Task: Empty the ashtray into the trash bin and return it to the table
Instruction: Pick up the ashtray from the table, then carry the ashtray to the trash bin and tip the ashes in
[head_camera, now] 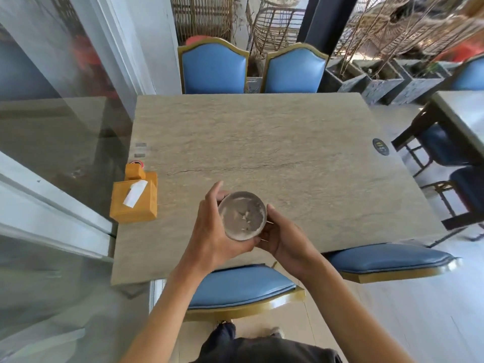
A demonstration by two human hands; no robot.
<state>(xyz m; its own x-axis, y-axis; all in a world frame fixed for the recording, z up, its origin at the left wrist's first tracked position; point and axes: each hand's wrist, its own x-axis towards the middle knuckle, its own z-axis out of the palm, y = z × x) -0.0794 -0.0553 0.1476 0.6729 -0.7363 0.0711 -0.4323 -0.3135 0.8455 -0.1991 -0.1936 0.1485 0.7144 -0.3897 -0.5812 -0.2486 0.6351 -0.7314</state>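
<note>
My left grip (209, 226) and right grip (281, 238) both clasp the ashtray (242, 215) above the worktop's (262, 142) near edge.

This looks like a restaurant or café dining room. At the centre of the frame stands a stone-patterned bench (262, 142) ringed by matching blue-padded chairs with gold frames: two chair backs (214, 66) at the top centre and two seats (241, 286) along the lower edge. A second, similar bench (463, 111) with dark chairs shows at the right edge. A wooden tissue box (135, 201) sits at the left side of the bench, and a round dark badge (380, 146) is set near its right edge. Glass panels fill the left, planters (379, 82) and wicker the upper right.
</note>
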